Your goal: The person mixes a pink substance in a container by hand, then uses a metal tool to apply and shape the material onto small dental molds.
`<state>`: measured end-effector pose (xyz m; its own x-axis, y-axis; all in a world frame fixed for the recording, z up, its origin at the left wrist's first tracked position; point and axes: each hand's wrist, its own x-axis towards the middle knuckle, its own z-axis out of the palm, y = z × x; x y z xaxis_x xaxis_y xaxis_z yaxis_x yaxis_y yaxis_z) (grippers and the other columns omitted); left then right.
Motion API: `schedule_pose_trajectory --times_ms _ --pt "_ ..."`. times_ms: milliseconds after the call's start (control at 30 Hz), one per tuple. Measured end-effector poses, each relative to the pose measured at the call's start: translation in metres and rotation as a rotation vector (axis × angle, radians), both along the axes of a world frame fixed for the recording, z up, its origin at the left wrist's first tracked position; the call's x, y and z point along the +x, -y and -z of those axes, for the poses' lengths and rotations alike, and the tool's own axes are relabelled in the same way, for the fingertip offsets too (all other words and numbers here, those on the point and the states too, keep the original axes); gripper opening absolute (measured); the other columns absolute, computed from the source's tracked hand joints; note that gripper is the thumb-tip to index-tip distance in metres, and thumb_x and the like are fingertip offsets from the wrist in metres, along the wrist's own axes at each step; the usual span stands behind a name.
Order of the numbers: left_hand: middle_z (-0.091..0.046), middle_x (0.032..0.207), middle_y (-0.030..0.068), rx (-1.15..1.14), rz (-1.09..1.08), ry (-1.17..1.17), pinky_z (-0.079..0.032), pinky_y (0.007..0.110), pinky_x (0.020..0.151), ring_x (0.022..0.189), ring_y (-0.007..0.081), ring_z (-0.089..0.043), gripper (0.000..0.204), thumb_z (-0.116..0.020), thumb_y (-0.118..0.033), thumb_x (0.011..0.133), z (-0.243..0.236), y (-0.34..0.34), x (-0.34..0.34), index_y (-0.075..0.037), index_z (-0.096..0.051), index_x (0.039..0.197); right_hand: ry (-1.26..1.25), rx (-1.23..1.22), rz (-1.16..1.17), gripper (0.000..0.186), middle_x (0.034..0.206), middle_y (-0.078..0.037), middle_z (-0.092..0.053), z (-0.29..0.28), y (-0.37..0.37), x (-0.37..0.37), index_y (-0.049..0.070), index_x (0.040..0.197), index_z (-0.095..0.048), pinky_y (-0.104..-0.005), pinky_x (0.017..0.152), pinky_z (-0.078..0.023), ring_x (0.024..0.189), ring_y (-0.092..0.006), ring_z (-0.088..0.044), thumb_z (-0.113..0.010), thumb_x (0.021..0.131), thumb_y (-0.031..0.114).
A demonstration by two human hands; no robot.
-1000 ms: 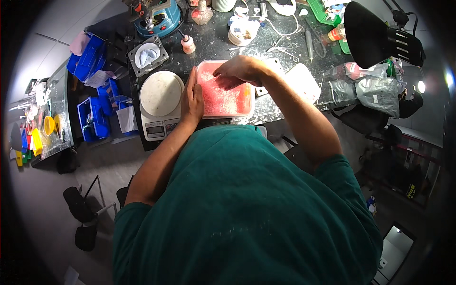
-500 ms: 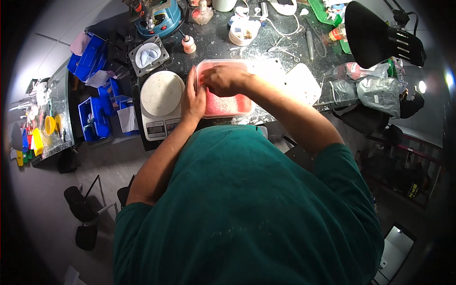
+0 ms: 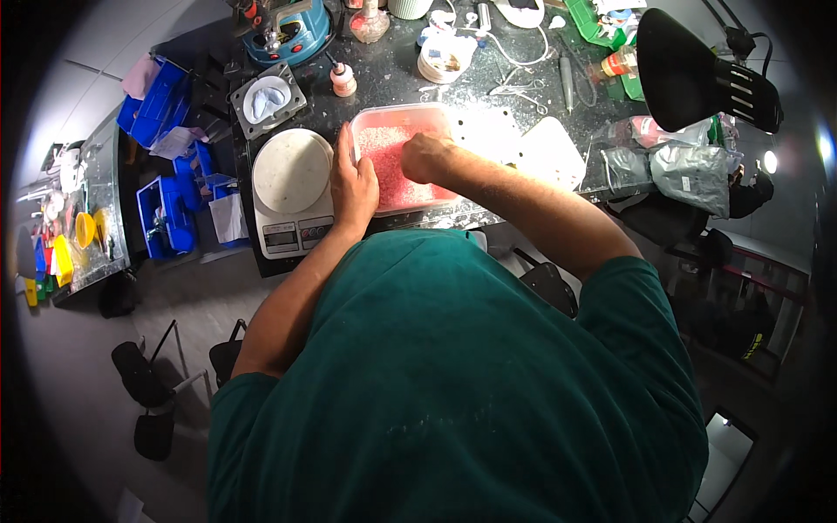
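A clear plastic container (image 3: 408, 207) of pink granules (image 3: 386, 150) sits at the bench's front edge. My left hand (image 3: 353, 187) rests along its left wall, fingers stretched out and thumb spread near the rim. Over the container's right half, my right hand (image 3: 425, 159) is closed with its knuckles up; whatever it may hold is hidden beneath it. Just left of my left hand stands a white kitchen scale (image 3: 281, 241) with a round pale disc (image 3: 293, 172) on top.
Behind the container are a pink bottle (image 3: 343, 80), a white tub (image 3: 443, 61) and scissor-like metal tools (image 3: 521, 90). A metal mould frame (image 3: 268, 102) lies beyond the scale. A black lamp (image 3: 689, 70) overhangs the right side, above plastic bags (image 3: 691, 174). Blue bins (image 3: 166, 218) stand left.
My right hand has moved right from the container's left-back corner, uncovering more granules there. My left hand stays at the left wall, its thumb now spread toward the rim.
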<state>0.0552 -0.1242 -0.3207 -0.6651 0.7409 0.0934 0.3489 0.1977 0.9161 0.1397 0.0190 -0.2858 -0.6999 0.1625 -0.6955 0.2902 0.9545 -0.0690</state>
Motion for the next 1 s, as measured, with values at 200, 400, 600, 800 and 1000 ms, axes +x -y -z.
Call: schedule_pose_trajectory --times_ms 200,400,600,800,1000 --pt "-0.046 0.147 0.0246 0.009 -0.003 0.003 -0.036 0.040 0.114 0.138 0.0353 -0.045 0.055 -0.044 -0.002 0.093 0.002 -0.003 0.001 0.002 -0.038 0.147 -0.079 -0.083 -0.148 0.033 0.105 -0.017 -0.073 0.032 -0.008 0.016 0.005 0.098 -0.076 -0.0455 0.088 -0.054 0.099 -0.0345 -0.070 -0.049 0.089 0.021" --pt "-0.045 0.147 0.0271 0.014 0.013 0.001 -0.036 0.043 0.114 0.137 0.0386 -0.045 0.058 -0.045 -0.002 0.092 0.003 -0.003 0.000 0.003 -0.034 0.148 -0.047 -0.148 0.365 0.043 0.117 -0.023 -0.068 0.022 0.003 0.018 0.003 0.108 -0.070 -0.0458 0.087 -0.055 0.097 -0.0351 -0.070 -0.036 0.101 0.029" --pt "-0.045 0.147 0.0273 -0.004 0.023 0.032 -0.036 0.043 0.113 0.137 0.0389 -0.045 0.057 -0.045 -0.003 0.092 0.001 -0.004 0.000 0.003 -0.033 0.148 -0.013 -0.414 0.719 0.044 0.099 -0.021 -0.069 0.020 -0.001 0.027 0.002 0.102 -0.066 -0.0478 0.076 -0.055 0.088 -0.0298 -0.070 -0.040 0.101 0.038" --pt "-0.046 0.145 0.0274 0.008 0.032 0.059 -0.037 0.043 0.112 0.135 0.0396 -0.045 0.057 -0.045 -0.003 0.092 0.001 -0.003 0.000 0.003 -0.034 0.148 -0.163 -0.944 1.532 0.041 0.097 -0.010 -0.069 0.056 0.018 0.024 0.007 0.110 -0.065 -0.0403 0.067 -0.051 0.078 -0.0214 -0.066 -0.046 0.100 0.042" --pt "-0.045 0.146 0.0279 0.028 0.041 0.070 -0.035 0.043 0.113 0.136 0.0396 -0.045 0.057 -0.044 -0.005 0.093 0.008 -0.001 -0.002 0.002 -0.034 0.148 -0.089 -1.094 1.606 0.042 0.102 -0.009 -0.071 0.050 0.025 0.009 0.006 0.122 -0.060 -0.0396 0.078 -0.055 0.085 -0.0211 -0.069 -0.045 0.101 0.039"
